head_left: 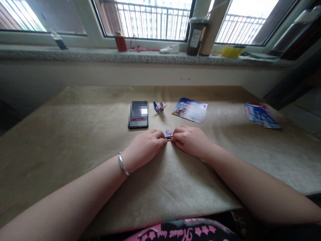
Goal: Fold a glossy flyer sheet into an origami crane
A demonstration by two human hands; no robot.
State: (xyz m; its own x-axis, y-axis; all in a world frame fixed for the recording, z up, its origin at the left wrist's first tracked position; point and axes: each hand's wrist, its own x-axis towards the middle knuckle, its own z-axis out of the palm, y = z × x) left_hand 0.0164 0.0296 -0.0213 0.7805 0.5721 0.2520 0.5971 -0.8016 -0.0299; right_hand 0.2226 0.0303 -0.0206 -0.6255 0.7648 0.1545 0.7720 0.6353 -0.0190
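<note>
My left hand (pixel 146 145) and my right hand (pixel 190 140) meet at the middle of the tan table (pixel 75 140), fingers curled. Between them they pinch a small folded piece of printed paper (pixel 169 133), blue and red, pressed near the tabletop. A silver bangle (pixel 123 164) circles my left wrist. Just beyond the hands lie a dark phone (pixel 138 115), a finished little paper crane (pixel 159 107) and a flat printed sheet (pixel 190 109).
More printed sheets (pixel 260 115) lie near the table's right edge. On the stone windowsill (pixel 100 57) behind stand a red cup (pixel 120 43), a dark jar (pixel 197 38), a yellow object (pixel 232 52) and small clutter.
</note>
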